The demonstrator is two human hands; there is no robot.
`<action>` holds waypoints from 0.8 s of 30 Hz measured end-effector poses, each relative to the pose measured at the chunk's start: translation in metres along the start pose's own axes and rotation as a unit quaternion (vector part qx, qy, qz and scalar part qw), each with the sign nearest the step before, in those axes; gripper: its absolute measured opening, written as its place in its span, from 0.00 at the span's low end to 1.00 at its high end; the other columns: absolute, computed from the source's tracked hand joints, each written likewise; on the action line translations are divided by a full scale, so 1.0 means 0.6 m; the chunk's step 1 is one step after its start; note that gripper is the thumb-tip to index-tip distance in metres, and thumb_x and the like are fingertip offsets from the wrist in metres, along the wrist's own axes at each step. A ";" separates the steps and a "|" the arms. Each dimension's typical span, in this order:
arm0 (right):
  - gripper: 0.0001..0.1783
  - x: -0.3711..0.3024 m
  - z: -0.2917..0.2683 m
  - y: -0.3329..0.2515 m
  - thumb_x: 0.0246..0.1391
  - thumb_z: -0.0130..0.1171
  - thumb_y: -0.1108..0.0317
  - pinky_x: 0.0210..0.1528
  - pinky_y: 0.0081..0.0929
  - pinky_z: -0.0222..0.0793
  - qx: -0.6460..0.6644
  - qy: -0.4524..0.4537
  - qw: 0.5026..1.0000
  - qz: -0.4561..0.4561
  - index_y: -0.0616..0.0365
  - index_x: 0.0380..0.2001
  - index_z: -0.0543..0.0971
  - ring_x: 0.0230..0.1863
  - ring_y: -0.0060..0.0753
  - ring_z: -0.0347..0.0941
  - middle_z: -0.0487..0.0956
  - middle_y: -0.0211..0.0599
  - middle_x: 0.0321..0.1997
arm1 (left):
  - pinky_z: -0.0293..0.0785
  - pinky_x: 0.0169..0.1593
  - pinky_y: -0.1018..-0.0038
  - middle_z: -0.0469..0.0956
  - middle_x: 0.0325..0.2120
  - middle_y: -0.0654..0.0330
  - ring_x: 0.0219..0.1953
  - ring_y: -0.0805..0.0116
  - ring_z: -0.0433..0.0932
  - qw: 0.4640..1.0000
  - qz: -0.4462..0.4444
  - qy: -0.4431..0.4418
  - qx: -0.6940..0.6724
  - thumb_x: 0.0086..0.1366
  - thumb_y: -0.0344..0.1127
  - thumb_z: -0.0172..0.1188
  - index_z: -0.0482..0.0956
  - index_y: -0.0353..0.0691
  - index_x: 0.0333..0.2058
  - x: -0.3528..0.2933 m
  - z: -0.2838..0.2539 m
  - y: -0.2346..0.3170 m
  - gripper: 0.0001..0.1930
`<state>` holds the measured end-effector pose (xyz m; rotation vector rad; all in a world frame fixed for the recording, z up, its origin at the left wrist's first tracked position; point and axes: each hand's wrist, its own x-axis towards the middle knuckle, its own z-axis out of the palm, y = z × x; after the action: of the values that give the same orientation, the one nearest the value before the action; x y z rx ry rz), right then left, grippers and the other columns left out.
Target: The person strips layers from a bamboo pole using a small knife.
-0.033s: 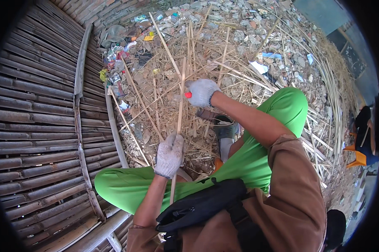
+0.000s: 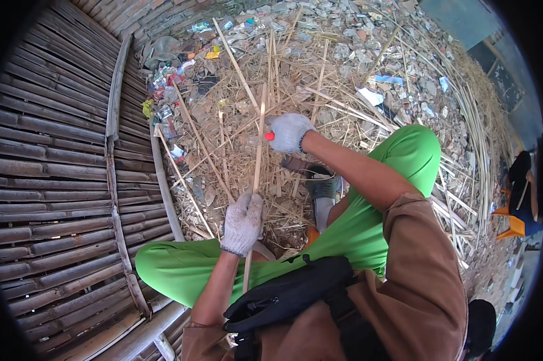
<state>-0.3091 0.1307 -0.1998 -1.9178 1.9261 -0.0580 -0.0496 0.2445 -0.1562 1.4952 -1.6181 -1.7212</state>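
Observation:
My left hand (image 2: 242,222), in a grey knit glove, grips a long thin bamboo strip (image 2: 258,157) that runs upright from my lap toward the litter ahead. My right hand (image 2: 289,132), also gloved, is higher up on the same strip and holds a small red-handled tool (image 2: 269,136) against it. The tool's blade is hidden by the glove and the strip. Both hands work above my knees in green trousers (image 2: 398,162).
Loose bamboo strips and shavings (image 2: 319,78) cover the rubble ground ahead. A woven bamboo panel (image 2: 55,180) lies at the left, with plastic litter (image 2: 169,84) along its edge. A black bag (image 2: 289,295) hangs at my chest. Another person (image 2: 521,180) sits at the far right.

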 end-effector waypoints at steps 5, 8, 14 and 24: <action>0.24 0.003 -0.005 0.011 0.55 0.57 0.50 0.53 0.51 0.83 0.010 0.000 1.000 0.010 0.57 0.39 0.91 0.47 0.57 0.87 0.88 0.55 0.43 | 0.65 0.20 0.78 0.74 0.21 0.68 0.17 0.80 0.70 1.000 -0.008 -0.002 0.018 0.81 0.48 0.54 0.78 0.37 0.45 -0.002 -0.001 0.001 0.18; 0.25 0.009 -0.028 0.043 0.56 0.57 0.50 0.54 0.50 0.82 0.016 0.009 0.999 0.040 0.59 0.40 0.90 0.48 0.57 0.87 0.88 0.57 0.44 | 0.66 0.21 0.79 0.74 0.21 0.67 0.18 0.80 0.71 0.999 0.007 -0.013 0.046 0.82 0.47 0.54 0.78 0.37 0.45 -0.010 0.000 0.002 0.17; 0.27 0.014 -0.042 0.074 0.59 0.57 0.47 0.55 0.48 0.82 0.009 0.001 0.997 0.080 0.60 0.45 0.89 0.51 0.56 0.87 0.87 0.56 0.50 | 0.70 0.23 0.76 0.75 0.20 0.65 0.19 0.78 0.74 0.998 -0.017 -0.046 0.032 0.82 0.42 0.52 0.78 0.36 0.48 -0.024 0.001 0.000 0.14; 0.33 0.058 -0.002 0.388 0.63 0.53 0.45 0.63 0.46 0.77 0.081 0.093 0.920 0.371 0.64 0.55 0.85 0.61 0.54 0.83 0.85 0.55 0.59 | 0.67 0.21 0.77 0.73 0.20 0.67 0.17 0.79 0.70 0.994 -0.010 -0.110 0.014 0.82 0.43 0.52 0.77 0.35 0.48 -0.033 -0.002 -0.015 0.15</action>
<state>-0.5287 0.1080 -0.2817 -1.0059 2.5581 -0.1742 -0.0375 0.2623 -0.1549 1.3783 -1.7465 -1.9408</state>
